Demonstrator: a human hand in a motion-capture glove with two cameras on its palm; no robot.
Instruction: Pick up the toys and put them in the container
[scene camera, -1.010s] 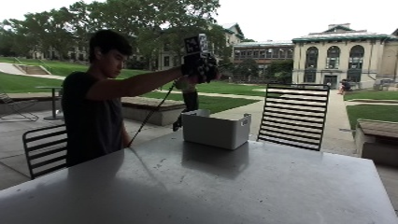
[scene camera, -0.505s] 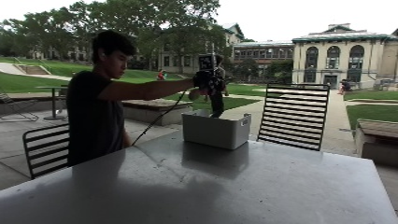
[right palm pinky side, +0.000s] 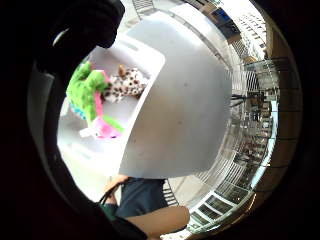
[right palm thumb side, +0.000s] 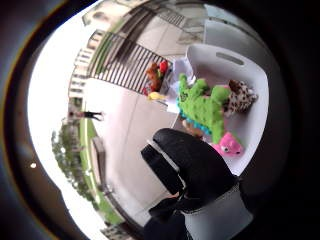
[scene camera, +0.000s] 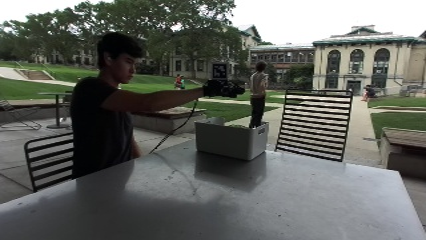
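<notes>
Grey outdoor table (scene camera: 266, 200), white container (scene camera: 229, 137) holding toys (right palm thumb side: 205, 107), hand (scene camera: 223, 88) above, grip unclear

Wide grey outdoor table (scene camera: 279, 200), smooth top with faint scuffs, white plastic container (scene camera: 229, 140) standing directly on it near the far edge

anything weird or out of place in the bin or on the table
Nothing stands out. The white container sits upright on the table, with the green toy, spotted toy and pink toy lying inside it. The gloved right hand is above it.
</notes>
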